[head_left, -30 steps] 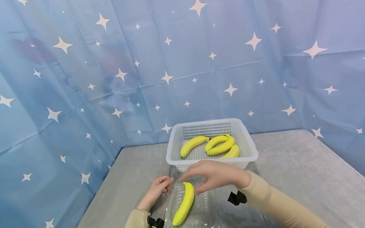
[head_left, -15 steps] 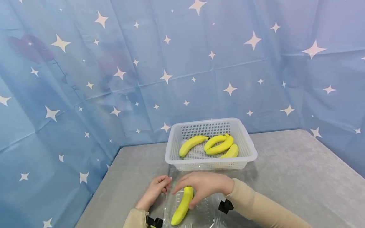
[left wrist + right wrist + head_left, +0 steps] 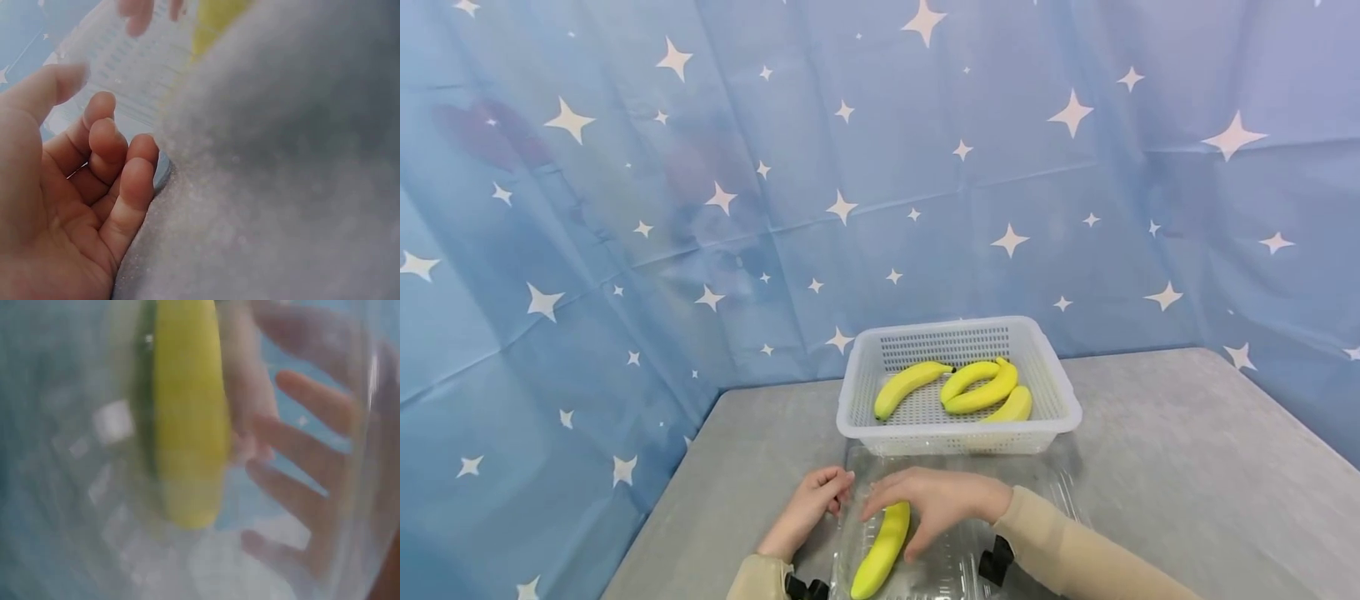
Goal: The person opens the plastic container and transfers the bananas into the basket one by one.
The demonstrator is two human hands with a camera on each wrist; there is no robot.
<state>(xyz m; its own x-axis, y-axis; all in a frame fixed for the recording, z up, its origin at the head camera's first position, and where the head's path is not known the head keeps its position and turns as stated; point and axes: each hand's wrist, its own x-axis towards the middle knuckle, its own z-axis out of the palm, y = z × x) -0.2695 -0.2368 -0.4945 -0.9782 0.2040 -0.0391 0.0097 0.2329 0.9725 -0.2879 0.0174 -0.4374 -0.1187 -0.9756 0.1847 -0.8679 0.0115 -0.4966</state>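
Two bare hands, no gloves, rings or watch showing: left hand (image 3: 808, 508) and right hand (image 3: 936, 500), both with short, plain nails. Each forearm wears a close-fitting, pale beige long sleeve, right sleeve (image 3: 1075, 546) and left sleeve (image 3: 758, 577), ending at the wrist in a plain cuff. A small black block, part of a wrist-worn camera mount, sits under each cuff: right mount (image 3: 996, 560), left mount (image 3: 805, 589).
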